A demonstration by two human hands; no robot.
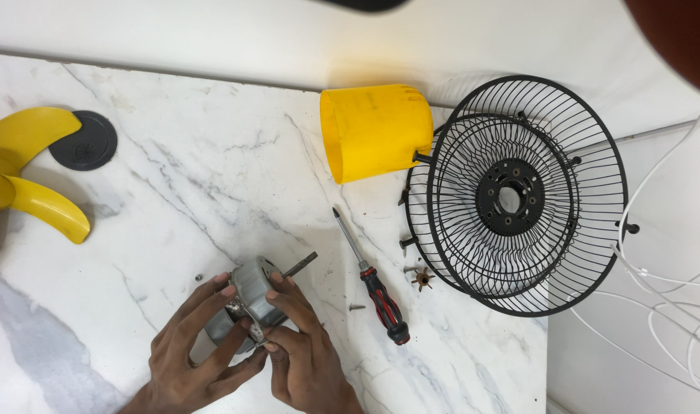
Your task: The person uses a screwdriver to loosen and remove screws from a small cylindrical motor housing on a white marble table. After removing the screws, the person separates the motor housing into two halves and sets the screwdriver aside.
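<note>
Nearest the camera, both hands worked close together at the lower edge of the view. The left hand (pixel 192 349) lay with its fingers spread along the near side of a grey metal fan motor (pixel 246 303), the fingertips touching the casing. The right hand (pixel 304 353) cupped the motor from the other side, thumb and forefinger pressed onto its rim, so the motor sat gripped between the two hands, just above the marble worktop (pixel 212 176). Its thin shaft (pixel 300 264) stuck out past the right fingertips, pointing up and to the right.

Just right of the hands lay a screwdriver with a red and black handle (pixel 384 303), its tip aimed away from the person. A loose screw (pixel 356 307) rested beside that handle, and a small brown toothed part (pixel 423 277) lay near the black wire fan guards (pixel 518 195). A yellow plastic housing (pixel 377 130) lay tipped on its side against the guards. Well apart, at the left edge, sat a yellow fan blade (pixel 24 180) and a round black cap (pixel 85 140). White cables (pixel 657 284) trailed at the right.
</note>
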